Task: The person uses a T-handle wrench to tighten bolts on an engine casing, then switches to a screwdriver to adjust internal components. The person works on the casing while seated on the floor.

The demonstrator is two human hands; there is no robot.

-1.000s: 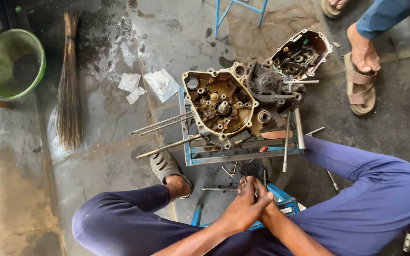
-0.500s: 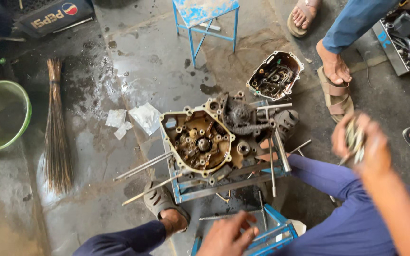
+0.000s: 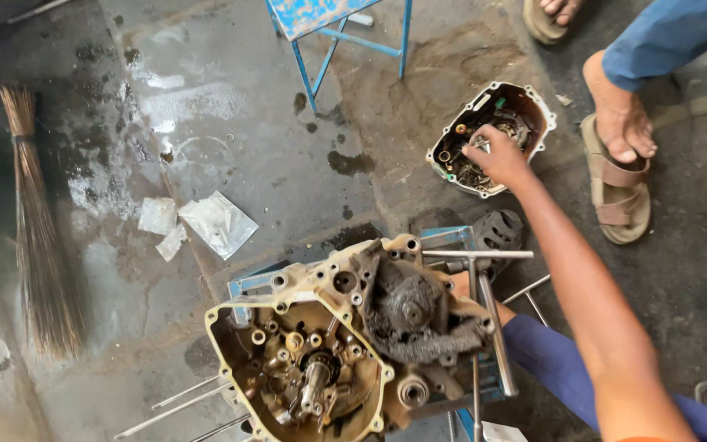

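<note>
My right hand (image 3: 497, 155) reaches out to an open engine side cover (image 3: 533, 102) lying on the floor. Its fingers are pinched over the cover's inside, with small metal parts seemingly between them. My left hand is out of view. Close in front of me an oily engine crankcase (image 3: 312, 360) rests on a blue metal stand (image 3: 251, 282), its open side up with gears and shafts showing. A metal T-handle wrench (image 3: 484, 303) leans against the crankcase's right side, under my forearm.
Another person's feet in brown sandals (image 3: 615, 164) stand just right of the cover. A blue stool (image 3: 329, 24) stands behind, a broom (image 3: 34, 237) lies at left, and white scraps (image 3: 214, 221) lie on the wet concrete. Long metal rods (image 3: 182, 401) stick out below the crankcase.
My hands parted from in front of me. The right hand rose holding small metal parts, then reached forward to the side cover. The left hand dropped out of view; the camera moved closer.
</note>
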